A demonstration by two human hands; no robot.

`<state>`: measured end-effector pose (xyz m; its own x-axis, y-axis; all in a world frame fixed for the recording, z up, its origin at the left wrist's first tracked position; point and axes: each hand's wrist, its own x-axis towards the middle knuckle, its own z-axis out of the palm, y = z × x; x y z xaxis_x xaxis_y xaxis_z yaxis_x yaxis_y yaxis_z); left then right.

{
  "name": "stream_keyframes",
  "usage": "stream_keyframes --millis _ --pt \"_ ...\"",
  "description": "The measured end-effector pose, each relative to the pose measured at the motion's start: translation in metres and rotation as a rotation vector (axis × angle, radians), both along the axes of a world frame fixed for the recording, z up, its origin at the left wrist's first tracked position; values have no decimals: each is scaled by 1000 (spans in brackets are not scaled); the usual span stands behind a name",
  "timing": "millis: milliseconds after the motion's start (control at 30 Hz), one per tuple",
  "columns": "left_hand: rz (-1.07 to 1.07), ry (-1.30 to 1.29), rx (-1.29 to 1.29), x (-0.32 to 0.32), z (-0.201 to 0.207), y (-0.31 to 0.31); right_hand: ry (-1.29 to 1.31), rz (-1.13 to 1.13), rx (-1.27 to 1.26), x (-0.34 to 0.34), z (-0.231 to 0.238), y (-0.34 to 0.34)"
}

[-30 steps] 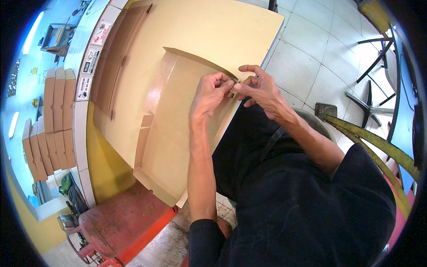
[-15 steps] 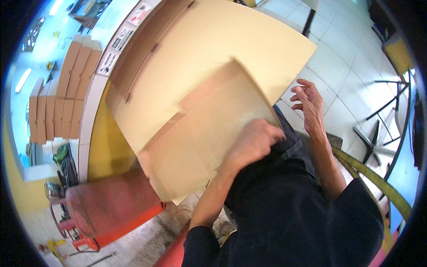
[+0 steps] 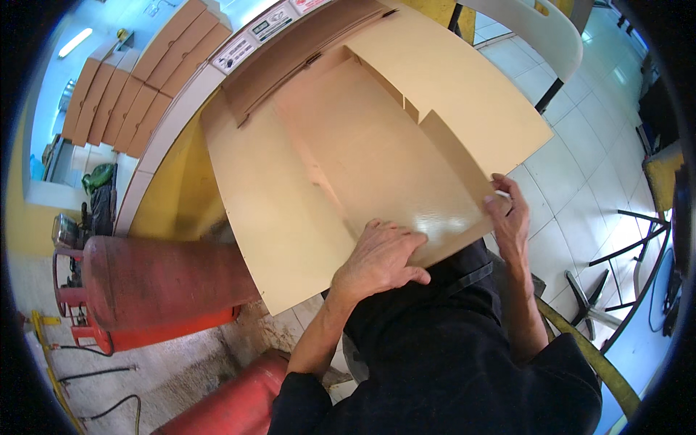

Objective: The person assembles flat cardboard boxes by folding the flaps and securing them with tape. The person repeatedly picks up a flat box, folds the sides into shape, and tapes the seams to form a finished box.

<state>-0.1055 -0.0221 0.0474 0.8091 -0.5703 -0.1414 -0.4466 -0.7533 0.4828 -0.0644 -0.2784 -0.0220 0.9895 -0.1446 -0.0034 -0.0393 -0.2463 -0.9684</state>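
Observation:
A partly folded brown cardboard box [image 3: 391,159] lies at a slant on the pale yellow tabletop [image 3: 471,94], its near end over my lap. Its inside surface is shiny, and the right side flap stands up. My left hand [image 3: 380,259] rests on the box's near left part, fingers stretched and thumb spread apart near the front edge. At the near right corner, my right hand [image 3: 510,217] pinches the raised side flap between thumb and fingers.
Flat folded cardboard [image 3: 290,69] lies along the table's far edge, by a white ledge. Stacked brown boxes [image 3: 130,101] stand beyond it. Red gas cylinders [image 3: 167,283] lie at the left, another [image 3: 232,395] near my left elbow. A white chair [image 3: 536,29] stands at the far right.
The cardboard has turned, its long side now pointing away from me. My right hand, empty before, has taken the side flap. My left hand moved left along the near edge and its fingers opened out.

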Motion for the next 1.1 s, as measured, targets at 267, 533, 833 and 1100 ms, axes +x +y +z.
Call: stream_keyframes --millis 267,533,833,1100 --pt "377 -363 -56 -44 -51 -38 221 435 167 -29 -27 62" --pt "363 -706 -277 -57 -60 -37 347 466 277 -19 -25 59" --pt "695 -373 -151 -43 -61 -24 363 499 337 -34 -12 73" --pt "761 68 -346 -36 -33 -10 426 514 415 -31 -8 68"
